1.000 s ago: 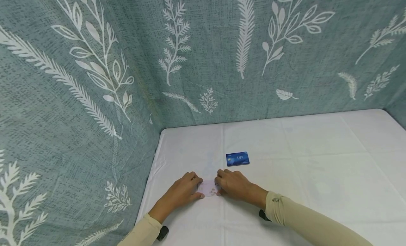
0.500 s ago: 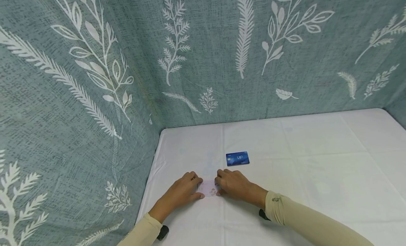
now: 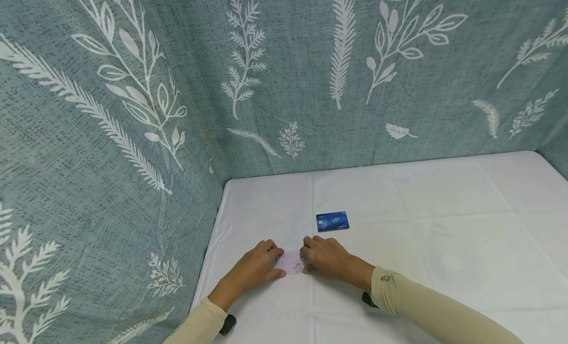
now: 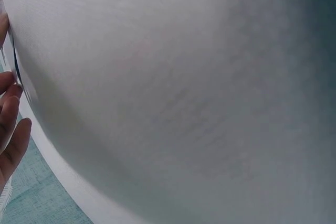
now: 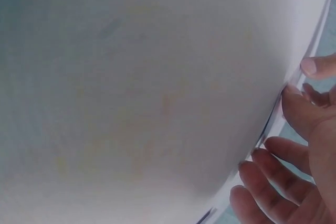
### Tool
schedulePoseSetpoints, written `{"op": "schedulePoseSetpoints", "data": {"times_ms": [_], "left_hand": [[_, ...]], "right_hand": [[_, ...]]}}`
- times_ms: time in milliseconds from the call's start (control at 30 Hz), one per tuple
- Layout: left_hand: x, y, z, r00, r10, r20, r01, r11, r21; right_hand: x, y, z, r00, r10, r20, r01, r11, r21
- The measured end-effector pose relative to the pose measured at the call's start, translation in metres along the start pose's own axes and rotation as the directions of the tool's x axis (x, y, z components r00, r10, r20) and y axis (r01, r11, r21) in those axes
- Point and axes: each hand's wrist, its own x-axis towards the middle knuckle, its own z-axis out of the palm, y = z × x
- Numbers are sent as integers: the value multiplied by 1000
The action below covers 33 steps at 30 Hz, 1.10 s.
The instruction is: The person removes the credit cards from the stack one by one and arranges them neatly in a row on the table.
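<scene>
A pale pink printed card (image 3: 291, 262) lies flat on the white tablecloth in the head view. My left hand (image 3: 254, 266) grips its left end, thumb at the near corner and curled fingers at the far one. From the other side, my right hand (image 3: 330, 260) holds the right end in the same way, hiding that edge. A blue VIP card (image 3: 333, 221) lies just beyond the right hand, apart from it. Only fingertips (image 4: 10, 108) of the left hand show in the left wrist view. The right wrist view has the right hand's thumb and fingers (image 5: 275, 182) at the card's thin edge.
The white-covered table (image 3: 443, 225) stretches away to the right. Green leaf-patterned cloth (image 3: 284, 87) hangs along its back and left sides. A dark wrist device (image 3: 228, 325) sits under the left wrist and another black one (image 3: 368, 300) under the right.
</scene>
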Motion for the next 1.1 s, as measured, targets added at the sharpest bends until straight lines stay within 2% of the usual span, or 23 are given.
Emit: {"op": "schedulePoseSetpoints", "data": {"times_ms": [467, 1100], "left_hand": [[0, 2, 0, 1000, -23, 13, 23, 999, -35], [2, 2, -1, 1000, -10, 21, 9, 1000, 2]], "right_hand": [[2, -2, -1, 1000, 2, 17, -1, 1000, -13], [3, -1, -1, 999, 15, 42, -15, 1000, 18]]}}
